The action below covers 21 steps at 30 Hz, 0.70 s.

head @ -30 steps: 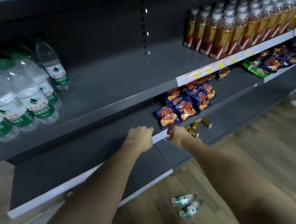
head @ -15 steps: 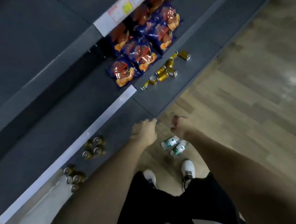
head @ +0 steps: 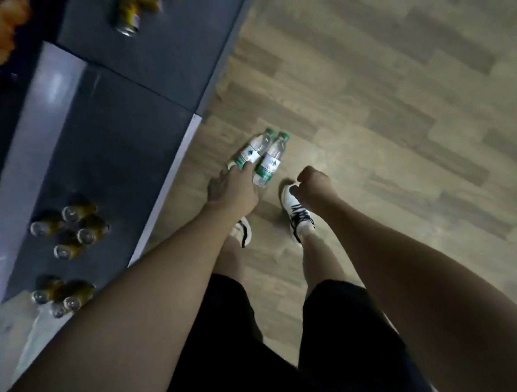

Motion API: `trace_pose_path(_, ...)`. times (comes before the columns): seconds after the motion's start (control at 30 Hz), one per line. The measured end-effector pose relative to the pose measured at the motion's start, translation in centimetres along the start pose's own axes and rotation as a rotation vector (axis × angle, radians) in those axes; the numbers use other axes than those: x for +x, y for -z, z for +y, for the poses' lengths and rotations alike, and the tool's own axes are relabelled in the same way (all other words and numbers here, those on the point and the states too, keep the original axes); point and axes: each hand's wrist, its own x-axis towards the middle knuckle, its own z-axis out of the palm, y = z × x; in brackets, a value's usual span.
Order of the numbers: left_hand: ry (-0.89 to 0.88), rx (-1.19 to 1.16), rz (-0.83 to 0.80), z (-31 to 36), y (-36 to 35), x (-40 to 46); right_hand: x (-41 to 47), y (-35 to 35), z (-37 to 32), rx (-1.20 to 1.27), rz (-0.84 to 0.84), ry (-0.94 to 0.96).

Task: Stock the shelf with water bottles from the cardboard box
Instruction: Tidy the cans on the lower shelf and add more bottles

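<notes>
Two clear plastic water bottles with green caps and green-and-white labels (head: 264, 156) are laid side by side on the pale wood-plank floor (head: 384, 83). Gold-coloured cans (head: 69, 230) are stood in clusters on the dark grey bottom shelf (head: 130, 67).

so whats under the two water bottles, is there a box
No box shows. Both water bottles lie side by side directly on the wooden floor, beside the bottom shelf. The left hand covers the base end of the nearer bottle, so that spot is hidden.
</notes>
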Motion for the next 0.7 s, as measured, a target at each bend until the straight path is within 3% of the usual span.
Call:
trace_pose_path(0.43, -0.057, 0.055, -0.141, -5.9, -15.7, 22.2, 23.7, -15.4, 4.9, 0.225, -0.02, -0.238)
trace_pose_path(0.7, -0.107, -0.046, -0.143, -7.8, -24.7, 33.2, 35.4, -23.3, 8.8, 0.445, -0.007, -0.381)
